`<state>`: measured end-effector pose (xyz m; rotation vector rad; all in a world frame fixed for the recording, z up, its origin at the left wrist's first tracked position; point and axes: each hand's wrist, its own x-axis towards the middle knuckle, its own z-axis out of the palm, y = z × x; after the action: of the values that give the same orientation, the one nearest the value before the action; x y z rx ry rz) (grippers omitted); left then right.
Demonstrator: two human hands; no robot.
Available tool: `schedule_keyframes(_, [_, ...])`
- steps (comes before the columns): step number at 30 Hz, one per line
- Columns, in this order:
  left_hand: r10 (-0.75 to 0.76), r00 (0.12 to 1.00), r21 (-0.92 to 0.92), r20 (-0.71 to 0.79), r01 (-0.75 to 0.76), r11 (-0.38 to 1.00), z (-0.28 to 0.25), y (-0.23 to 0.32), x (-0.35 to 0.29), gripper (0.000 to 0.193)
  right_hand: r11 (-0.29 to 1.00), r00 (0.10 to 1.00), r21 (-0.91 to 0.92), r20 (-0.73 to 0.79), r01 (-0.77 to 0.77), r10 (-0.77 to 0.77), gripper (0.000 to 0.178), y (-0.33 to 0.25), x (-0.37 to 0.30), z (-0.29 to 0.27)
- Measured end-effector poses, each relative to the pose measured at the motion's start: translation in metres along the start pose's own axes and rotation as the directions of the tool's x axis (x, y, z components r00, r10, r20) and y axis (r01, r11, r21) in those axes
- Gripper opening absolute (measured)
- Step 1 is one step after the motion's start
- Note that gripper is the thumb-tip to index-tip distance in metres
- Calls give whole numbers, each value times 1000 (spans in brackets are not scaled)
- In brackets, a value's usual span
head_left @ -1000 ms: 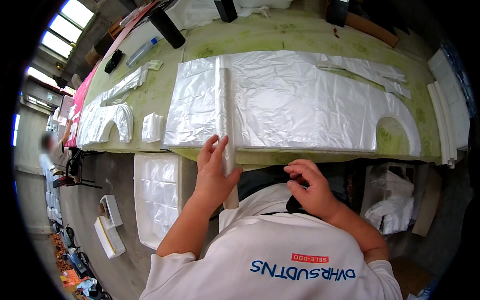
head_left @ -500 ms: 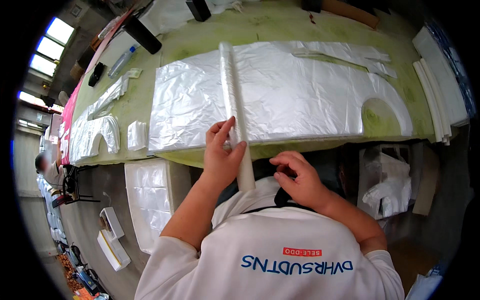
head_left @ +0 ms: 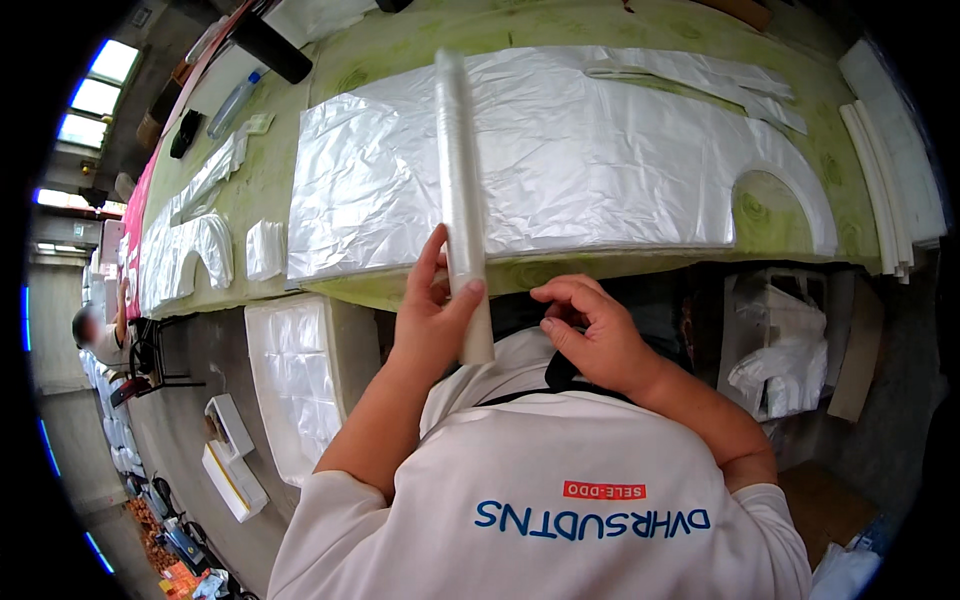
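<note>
A long, narrow plastic film roll point(head_left: 455, 150), whitish and translucent, stands tilted over the near table edge, its far part in front of the shiny sheet. My left hand point(head_left: 437, 315) grips it near the lower end, thumb across the front and the other fingers behind. To the right, apart from the roll, my right hand point(head_left: 600, 340) hovers by my waist; its thumb and index finger are spread, the other fingers curl in, and nothing shows in it. Under the roll, a wide stack of thin, glossy plastic sheets point(head_left: 600, 170) lies flat, with a curved cutout at its right.
Cut plastic pieces point(head_left: 205, 240) and a small folded stack point(head_left: 266, 250) lie left on the green table. A bottle point(head_left: 235, 105) and black cylinder point(head_left: 270, 48) stand farther back. A box of packed plastic point(head_left: 295, 375) sits below the edge. Another person point(head_left: 105, 335) is far left.
The roll's lower end and my left hand have shifted slightly left, and the roll is more upright. My right hand stays near my waist. The whole view has tilted a little.
</note>
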<state>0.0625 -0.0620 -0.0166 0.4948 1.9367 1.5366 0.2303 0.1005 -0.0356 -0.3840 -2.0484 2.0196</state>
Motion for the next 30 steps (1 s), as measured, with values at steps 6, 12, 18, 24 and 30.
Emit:
schedule_keyframes(6, [-276,927,-591,255,375,714,19,11,-20,67,913,971,332,55,-239,234,47,3,7,0])
schedule_keyframes(12, [-122,878,-715,462,451,535,40,3,-24,62,713,892,544,186,-442,412,51,-14,33,14])
schedule_keyframes(18, [-171,840,-680,515,522,515,34,-10,-26,51,732,868,491,116,-472,482,41,-19,41,24])
schedule_keyframes(24, [-322,854,-475,408,500,725,31,-7,-34,48,787,905,531,-84,-314,418,43,-14,37,28])
schedule_keyframes(30, [-29,985,-437,170,101,894,15,-8,-6,47,938,946,294,-205,-185,251,40,-26,30,16])
